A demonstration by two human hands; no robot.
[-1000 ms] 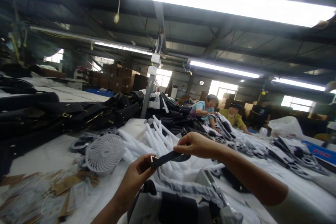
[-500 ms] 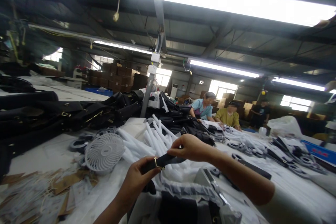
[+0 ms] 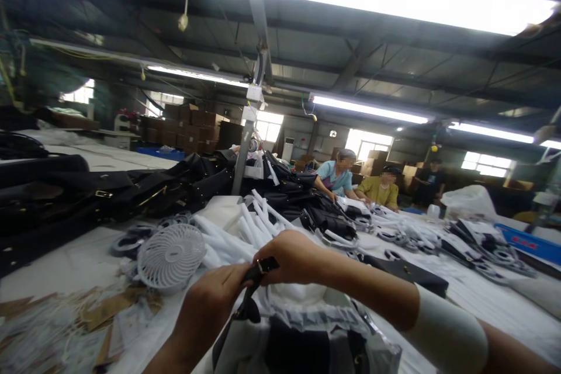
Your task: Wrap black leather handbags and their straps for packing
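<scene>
A black strap with a gold-coloured buckle is pinched between both hands above a bag. My left hand grips the strap just left of the buckle. At the buckle's right side, my right hand closes its fingers on the strap's dark end. Below them stands the black bag, partly wrapped in white and clear covering, and the strap runs down to its left side. Parts of the strap are hidden by the fingers.
A small white fan stands at the left, behind paper tags in clear packets. White padded rolls lie ahead. Black bags are heaped along the table's far side, near a metal post. Two people work beyond.
My right hand has moved left and down to the buckle, drawing close to my left hand. Less of the strap's length shows between them. The view has shifted slightly.
</scene>
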